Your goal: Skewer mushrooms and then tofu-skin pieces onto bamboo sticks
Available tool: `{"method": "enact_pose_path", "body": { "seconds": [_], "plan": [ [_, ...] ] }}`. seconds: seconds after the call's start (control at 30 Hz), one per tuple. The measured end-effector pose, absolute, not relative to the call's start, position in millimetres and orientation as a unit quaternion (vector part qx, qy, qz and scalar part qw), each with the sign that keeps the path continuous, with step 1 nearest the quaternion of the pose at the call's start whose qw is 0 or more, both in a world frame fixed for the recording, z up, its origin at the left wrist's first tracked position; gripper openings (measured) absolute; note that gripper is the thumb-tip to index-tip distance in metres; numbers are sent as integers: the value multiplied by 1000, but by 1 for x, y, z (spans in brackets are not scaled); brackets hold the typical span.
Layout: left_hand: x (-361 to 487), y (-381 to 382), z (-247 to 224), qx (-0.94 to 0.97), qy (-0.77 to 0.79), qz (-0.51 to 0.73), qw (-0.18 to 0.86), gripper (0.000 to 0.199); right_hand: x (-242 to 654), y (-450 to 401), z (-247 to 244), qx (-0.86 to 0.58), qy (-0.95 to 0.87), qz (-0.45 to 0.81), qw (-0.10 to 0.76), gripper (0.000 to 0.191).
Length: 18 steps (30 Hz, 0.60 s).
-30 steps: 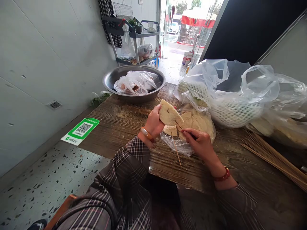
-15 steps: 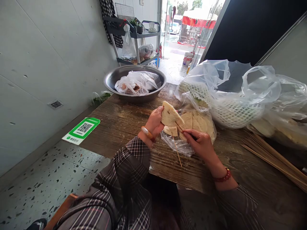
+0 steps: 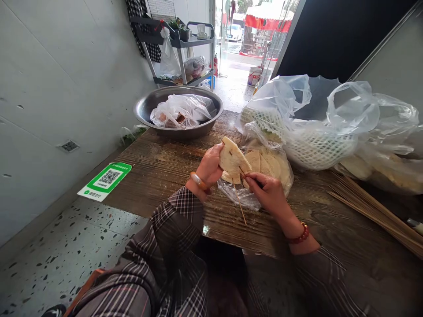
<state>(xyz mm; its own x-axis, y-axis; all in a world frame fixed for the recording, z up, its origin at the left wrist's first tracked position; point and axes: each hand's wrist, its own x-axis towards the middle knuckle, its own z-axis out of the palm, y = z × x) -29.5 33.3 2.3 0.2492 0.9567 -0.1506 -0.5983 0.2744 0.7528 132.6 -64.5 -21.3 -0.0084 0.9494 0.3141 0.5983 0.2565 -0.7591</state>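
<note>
Our left hand grips a pale slice with the fingers closed along its left edge, while our right hand pinches a thin stick between thumb and fingertips. Beneath both spreads the wooden tabletop. Far right on it sits a clear bag of netted produce; far left stands a metal basin. At the right lies a bundle of sticks, and just beyond our right hand more slices rest in clear plastic.

We judge this slice nearly threaded: the stick enters its near-right end and shows again mid-face and at the far-left tip. A second stick seems set in a slice below, its free end pointing near and slightly right; the bagged slices we can see look unthreaded. Our held slice is tilted, broad face towards us, long axis running far left to near right, with the stick along it.
</note>
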Motion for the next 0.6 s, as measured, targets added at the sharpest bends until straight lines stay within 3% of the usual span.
{"method": "enact_pose_path", "body": {
  "seconds": [0.17, 0.33, 0.47, 0.6],
  "plan": [
    [-35, 34, 1, 369, 321, 512, 707, 30, 131, -68, -13, -552, -683, 250, 408, 21],
    [-43, 43, -7, 422, 380, 541, 620, 29, 137, -67, -10, -572, -570, 356, 471, 27],
    [-47, 56, -18, 560, 447, 512, 474, 14, 143, -65, -16, -565, -518, 391, 509, 30],
    [-51, 65, -29, 723, 510, 370, 283, 16, 145, -65, -17, -561, -510, 400, 514, 32]
  ]
}}
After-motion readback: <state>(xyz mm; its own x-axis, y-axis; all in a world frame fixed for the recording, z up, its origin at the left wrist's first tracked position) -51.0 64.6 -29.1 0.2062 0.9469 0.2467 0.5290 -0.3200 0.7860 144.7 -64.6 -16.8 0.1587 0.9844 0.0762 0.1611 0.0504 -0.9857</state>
